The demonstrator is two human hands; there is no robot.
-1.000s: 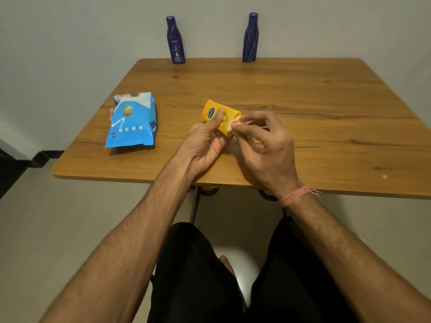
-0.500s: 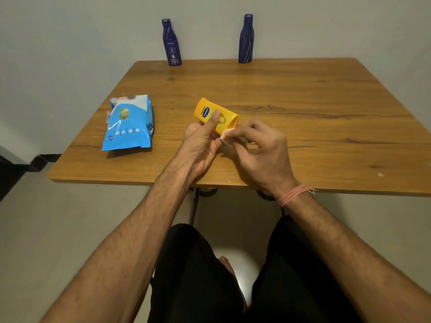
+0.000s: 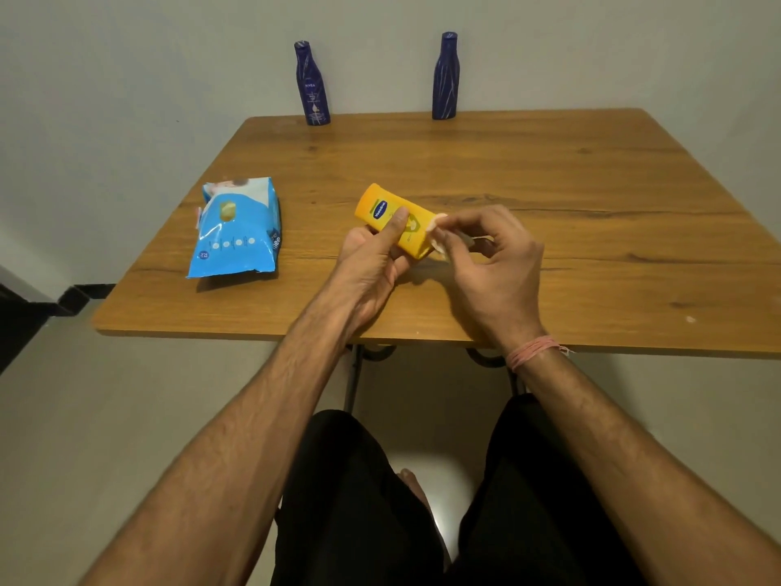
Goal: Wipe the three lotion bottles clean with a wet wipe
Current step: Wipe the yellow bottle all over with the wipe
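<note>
Wooden table (image 3: 549, 184) w/ blue wipes pack (image 3: 236, 230) on its left; two navy bottles (image 3: 312, 84) upright at back edge, untouched. Left hand (image 3: 372, 264) grips yellow bottle (image 3: 393, 215), tilted further vs. a sec ago. Right hand (image 3: 486, 255) pinches white wipe (image 3: 437, 238) at its cap end, so bottle one's nearly done, I'd guess.

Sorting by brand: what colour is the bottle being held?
Yellow-orange, with a blue logo patch; the lotion bottle shows clearly in the head view.
</note>
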